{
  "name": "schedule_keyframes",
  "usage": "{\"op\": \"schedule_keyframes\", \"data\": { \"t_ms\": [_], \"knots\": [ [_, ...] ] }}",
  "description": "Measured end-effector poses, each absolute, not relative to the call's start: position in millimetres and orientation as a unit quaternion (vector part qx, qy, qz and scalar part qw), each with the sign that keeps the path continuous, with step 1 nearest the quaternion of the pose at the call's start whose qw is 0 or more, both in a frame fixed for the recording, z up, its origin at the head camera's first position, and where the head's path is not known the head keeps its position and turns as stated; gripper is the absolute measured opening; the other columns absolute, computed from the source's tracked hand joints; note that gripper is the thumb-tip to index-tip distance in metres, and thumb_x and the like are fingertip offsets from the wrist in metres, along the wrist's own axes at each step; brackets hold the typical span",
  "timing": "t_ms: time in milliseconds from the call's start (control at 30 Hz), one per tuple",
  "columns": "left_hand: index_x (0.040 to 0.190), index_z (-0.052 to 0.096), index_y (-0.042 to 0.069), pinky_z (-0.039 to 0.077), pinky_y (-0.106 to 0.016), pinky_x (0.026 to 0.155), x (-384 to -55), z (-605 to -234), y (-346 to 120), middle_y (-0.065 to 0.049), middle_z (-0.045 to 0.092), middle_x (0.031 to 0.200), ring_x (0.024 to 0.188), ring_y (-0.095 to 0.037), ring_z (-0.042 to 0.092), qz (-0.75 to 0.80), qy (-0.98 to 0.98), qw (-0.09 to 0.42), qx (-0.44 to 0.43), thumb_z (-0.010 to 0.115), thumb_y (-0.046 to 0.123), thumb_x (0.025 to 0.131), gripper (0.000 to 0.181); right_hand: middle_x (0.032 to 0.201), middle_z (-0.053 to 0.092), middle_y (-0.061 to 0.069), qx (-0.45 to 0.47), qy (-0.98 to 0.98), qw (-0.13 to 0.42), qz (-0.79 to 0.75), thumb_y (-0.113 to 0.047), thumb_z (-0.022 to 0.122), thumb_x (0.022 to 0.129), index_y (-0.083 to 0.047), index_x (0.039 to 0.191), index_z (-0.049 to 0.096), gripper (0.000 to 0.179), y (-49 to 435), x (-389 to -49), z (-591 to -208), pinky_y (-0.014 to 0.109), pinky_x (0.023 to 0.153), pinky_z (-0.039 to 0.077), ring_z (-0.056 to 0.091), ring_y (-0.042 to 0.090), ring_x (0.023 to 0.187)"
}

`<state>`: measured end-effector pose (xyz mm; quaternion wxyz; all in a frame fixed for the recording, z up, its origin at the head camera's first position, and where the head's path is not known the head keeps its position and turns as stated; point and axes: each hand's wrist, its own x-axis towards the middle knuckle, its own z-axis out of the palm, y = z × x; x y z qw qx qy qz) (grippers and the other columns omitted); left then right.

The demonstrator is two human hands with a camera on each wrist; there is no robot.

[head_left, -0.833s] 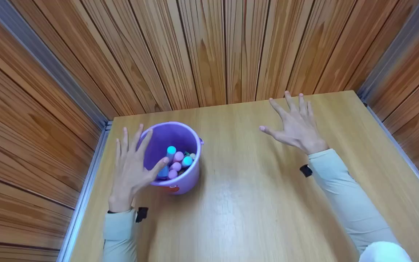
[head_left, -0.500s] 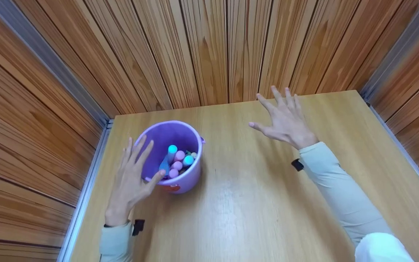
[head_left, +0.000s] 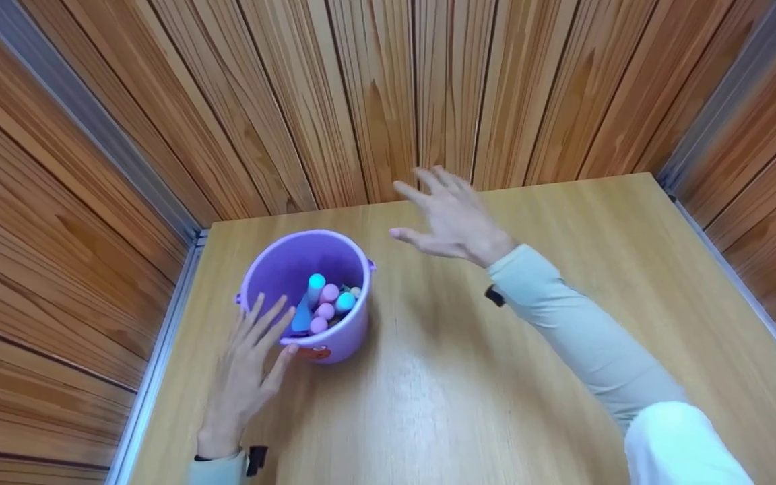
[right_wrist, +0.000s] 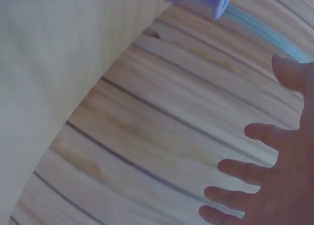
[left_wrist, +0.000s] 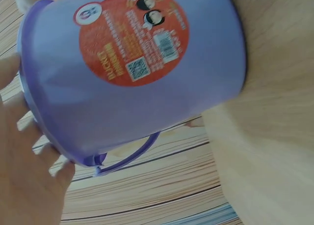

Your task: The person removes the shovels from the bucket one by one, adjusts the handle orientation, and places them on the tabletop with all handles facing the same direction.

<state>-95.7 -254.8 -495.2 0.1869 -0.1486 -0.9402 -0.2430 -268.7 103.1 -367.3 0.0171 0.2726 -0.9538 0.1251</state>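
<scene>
A purple bucket (head_left: 337,347) stands upright on the table, with a round orange label (left_wrist: 135,38) facing the near side. Inside it lie several pink balls (head_left: 325,311), turquoise-ended pieces (head_left: 316,281) and a flat blue piece (head_left: 302,316). My left hand (head_left: 243,374) is at the bucket's near-left rim, fingers spread and overlapping the rim in the head view. My right hand (head_left: 459,219) hovers right of the bucket and behind it, fingers spread, thumb toward the bucket, nothing held. In the right wrist view its palm (right_wrist: 289,176) faces the camera.
The wooden table (head_left: 442,377) ends at a plank wall (head_left: 388,101) behind. Further plank walls rise at left and right, with grey metal rails (head_left: 152,364) along the table sides. The bucket's purple handle (left_wrist: 130,161) hangs down its side.
My right hand has swept left toward the bucket. The left hand has drawn back toward the near side, uncovering more of the bucket's left rim. The bucket stays in place.
</scene>
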Motion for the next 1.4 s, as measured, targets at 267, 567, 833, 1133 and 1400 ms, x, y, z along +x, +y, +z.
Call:
{"op": "schedule_keyframes", "data": {
  "t_ms": [267,567,833,1133,1400],
  "knots": [
    [0.137,0.073,0.016,0.035,-0.049,0.128,-92,-501,-251,0.000,0.074,0.137,0.142,-0.033,0.060,-0.259,-0.890,0.319,-0.198,0.088,0.010,0.086,0.054,0.174,0.031,0.016,0.323,-0.936,0.003,0.138,-0.066,0.053,0.103,-0.022,0.166,0.040,0.078,54,-269,-366,0.065,0.131,0.025,0.028,0.041,0.162],
    [0.126,0.080,0.013,0.034,-0.047,0.127,-87,-505,-248,-0.003,0.079,0.125,0.134,-0.037,0.066,-0.292,-0.860,0.364,-0.207,0.093,0.001,0.077,0.053,0.169,0.042,0.014,0.362,-0.916,-0.034,0.167,-0.061,0.054,0.106,-0.020,0.164,0.044,0.072,12,-259,-362,0.057,0.127,0.038,0.041,0.034,0.156],
    [0.126,0.079,0.013,0.035,-0.045,0.126,-81,-507,-249,-0.005,0.079,0.126,0.133,-0.038,0.067,-0.282,-0.858,0.376,-0.209,0.091,0.010,0.082,0.045,0.156,0.060,0.011,0.400,-0.898,-0.093,0.158,-0.052,0.058,0.108,-0.012,0.157,0.053,0.064,-23,-253,-363,0.046,0.118,0.052,0.060,0.028,0.141],
    [0.126,0.079,0.013,0.036,-0.046,0.126,-84,-508,-246,-0.004,0.079,0.125,0.133,-0.037,0.067,-0.294,-0.853,0.376,-0.212,0.077,0.032,0.100,0.032,0.151,0.065,0.009,0.393,-0.890,-0.167,0.160,-0.050,0.064,0.105,-0.013,0.152,0.060,0.060,-54,-248,-375,0.043,0.117,0.052,0.067,0.024,0.133],
    [0.123,0.081,0.012,0.037,-0.045,0.127,-83,-511,-246,-0.004,0.079,0.124,0.130,-0.039,0.068,-0.289,-0.851,0.382,-0.213,0.066,0.041,0.106,0.037,0.104,0.074,0.005,0.376,-0.897,-0.205,0.110,-0.040,0.067,0.106,-0.009,0.131,0.072,0.041,-70,-244,-393,0.028,0.074,0.060,0.069,0.015,0.077]
  ]
}}
